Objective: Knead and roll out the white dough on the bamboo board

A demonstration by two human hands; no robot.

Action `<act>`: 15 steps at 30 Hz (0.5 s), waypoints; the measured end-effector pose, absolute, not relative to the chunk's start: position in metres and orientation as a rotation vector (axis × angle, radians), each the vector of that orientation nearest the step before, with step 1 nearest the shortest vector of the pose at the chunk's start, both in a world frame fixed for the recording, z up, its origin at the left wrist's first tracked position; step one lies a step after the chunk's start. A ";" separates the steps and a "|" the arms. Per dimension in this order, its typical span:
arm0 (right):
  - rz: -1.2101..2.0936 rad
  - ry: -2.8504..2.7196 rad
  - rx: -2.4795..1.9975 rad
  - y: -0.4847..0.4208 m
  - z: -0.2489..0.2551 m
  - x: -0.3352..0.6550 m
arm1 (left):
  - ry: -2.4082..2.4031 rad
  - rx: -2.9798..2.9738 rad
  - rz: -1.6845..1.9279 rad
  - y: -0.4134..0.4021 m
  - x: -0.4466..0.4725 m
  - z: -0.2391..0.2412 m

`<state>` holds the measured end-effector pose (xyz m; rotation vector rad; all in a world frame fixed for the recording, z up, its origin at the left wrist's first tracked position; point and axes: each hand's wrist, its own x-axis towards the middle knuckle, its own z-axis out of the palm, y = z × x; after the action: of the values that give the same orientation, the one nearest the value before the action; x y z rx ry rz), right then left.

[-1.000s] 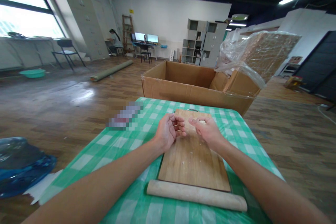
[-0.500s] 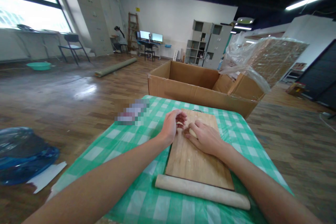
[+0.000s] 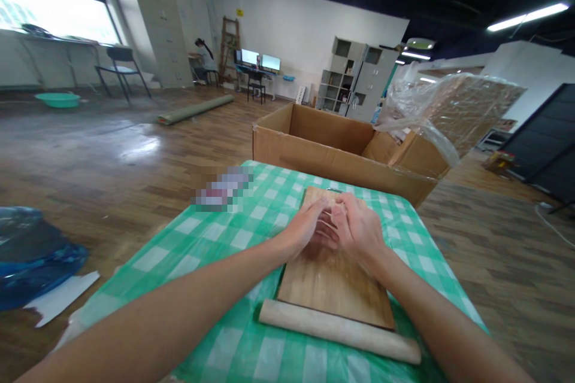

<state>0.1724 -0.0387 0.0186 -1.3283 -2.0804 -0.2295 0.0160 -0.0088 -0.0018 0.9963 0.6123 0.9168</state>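
Note:
My left hand (image 3: 305,228) and my right hand (image 3: 359,230) are pressed together, fingers curled against each other, just above the far half of a wooden cutting board (image 3: 335,290). Whatever lies between the palms is hidden. The board rests on a green-and-white checked tablecloth (image 3: 224,239). A pale wooden rolling pin (image 3: 336,330) lies across the table along the board's near edge, untouched.
A large open cardboard box (image 3: 332,158) stands on the floor right behind the table, with a plastic-wrapped bundle (image 3: 458,108) leaning at its right. A blurred-out patch (image 3: 222,188) sits at the table's far left corner. A blue plastic bag (image 3: 31,257) lies on the floor at left.
A second ago my hands were apart, the right pinching a small pale lump. Then the right hand pressed it on the board. Now both hands have closed together over the board.

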 end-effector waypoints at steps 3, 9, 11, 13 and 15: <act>-0.202 -2.155 -1.261 -0.045 0.024 0.166 | 0.491 0.892 0.894 -0.021 0.025 -0.002; 0.119 -2.041 -1.067 -0.051 0.018 0.156 | 0.559 0.944 0.874 -0.031 0.033 -0.016; 0.114 -2.085 -1.080 -0.053 0.015 0.156 | 0.601 1.018 0.837 -0.034 0.033 -0.019; 0.083 -2.124 -1.101 -0.052 0.015 0.159 | 0.603 1.053 0.813 -0.036 0.032 -0.019; 0.044 -2.128 -1.112 -0.049 0.016 0.164 | 0.559 1.033 0.753 -0.035 0.029 -0.012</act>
<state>0.1645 -0.0486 0.0156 -1.1121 -2.1280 0.0445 0.0294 -0.0353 -0.0124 1.0331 0.5588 0.7527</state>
